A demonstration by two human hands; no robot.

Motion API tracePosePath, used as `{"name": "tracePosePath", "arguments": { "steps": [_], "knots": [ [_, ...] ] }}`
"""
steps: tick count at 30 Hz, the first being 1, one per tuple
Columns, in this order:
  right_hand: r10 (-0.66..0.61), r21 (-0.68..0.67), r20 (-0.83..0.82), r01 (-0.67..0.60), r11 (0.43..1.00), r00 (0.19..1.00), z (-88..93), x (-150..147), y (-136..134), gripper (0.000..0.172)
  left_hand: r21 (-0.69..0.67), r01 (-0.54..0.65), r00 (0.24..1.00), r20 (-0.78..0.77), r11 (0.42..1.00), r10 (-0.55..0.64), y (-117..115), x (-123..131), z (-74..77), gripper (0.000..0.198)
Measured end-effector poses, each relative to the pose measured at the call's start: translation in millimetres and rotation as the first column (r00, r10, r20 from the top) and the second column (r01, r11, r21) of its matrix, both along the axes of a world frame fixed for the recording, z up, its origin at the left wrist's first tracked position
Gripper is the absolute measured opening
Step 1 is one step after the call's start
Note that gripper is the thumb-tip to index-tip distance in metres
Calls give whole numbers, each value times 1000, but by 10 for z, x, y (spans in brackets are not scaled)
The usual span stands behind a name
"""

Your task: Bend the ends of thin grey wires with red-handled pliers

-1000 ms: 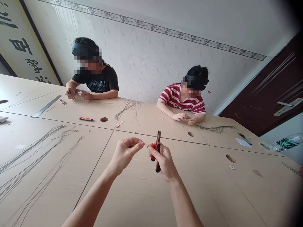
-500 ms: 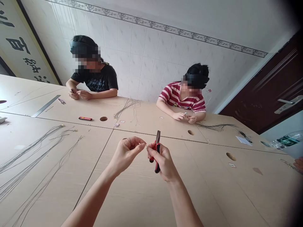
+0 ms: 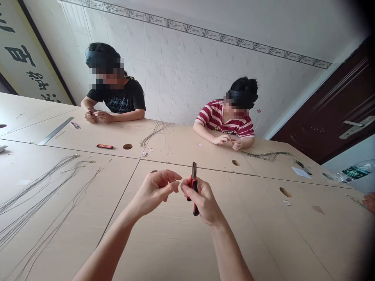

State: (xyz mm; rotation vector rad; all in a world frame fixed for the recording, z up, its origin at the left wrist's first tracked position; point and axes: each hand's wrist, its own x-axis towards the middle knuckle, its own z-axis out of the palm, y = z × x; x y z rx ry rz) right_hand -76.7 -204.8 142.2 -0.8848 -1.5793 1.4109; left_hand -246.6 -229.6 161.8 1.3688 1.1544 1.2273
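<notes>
My right hand [image 3: 202, 197] is closed around a pair of pliers [image 3: 194, 191] with red and black handles; their dark metal jaws point up, away from me. Its thumb and forefinger also meet in a pinch beside my left hand. My left hand [image 3: 158, 191] has thumb and forefinger brought together, almost touching the right fingertips, the other fingers loosely curled. Something thin and tiny seems to lie between the fingertips, too small to name. Both hands are above the wooden table [image 3: 164, 242].
Bundles of thin wires [image 3: 49, 181] lie at left, more wires [image 3: 155, 132] farther back. Beyond are a metal ruler [image 3: 57, 130], a red-and-black box cutter [image 3: 104, 146] and round table holes [image 3: 127, 146]. Two people [image 3: 117, 93] sit opposite. A plastic bottle [image 3: 356, 171] lies at right.
My left fingers have shifted slightly and spread a little, with the lower fingers dropping. The pliers have tilted slightly to the left at the jaws. My right grip stays closed.
</notes>
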Motion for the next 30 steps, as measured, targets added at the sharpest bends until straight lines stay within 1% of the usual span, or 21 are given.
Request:
{"name": "tracePosePath", "arguments": {
  "steps": [6,10,16,22,30],
  "knots": [
    [7,9,36,-8,1000,999,18,7,-6,22,-6,5,998,-69,1000,-5,6,-9,-21,12],
    [31,22,26,-32,999,999,47,9,-15,21,-11,18,993,-117,1000,-19,13,-14,-43,16],
    [35,28,34,-36,999,999,49,4,-20,21,-22,40,991,-129,999,-43,19,-26,-70,19],
    [-12,64,110,5,998,994,55,12,-51,21,-25,43,982,-186,999,-46,12,2,-33,18],
    [-99,203,181,61,977,979,48,-4,-59,18,-41,15,971,-237,999,-24,-4,26,-19,19]
  ]
}}
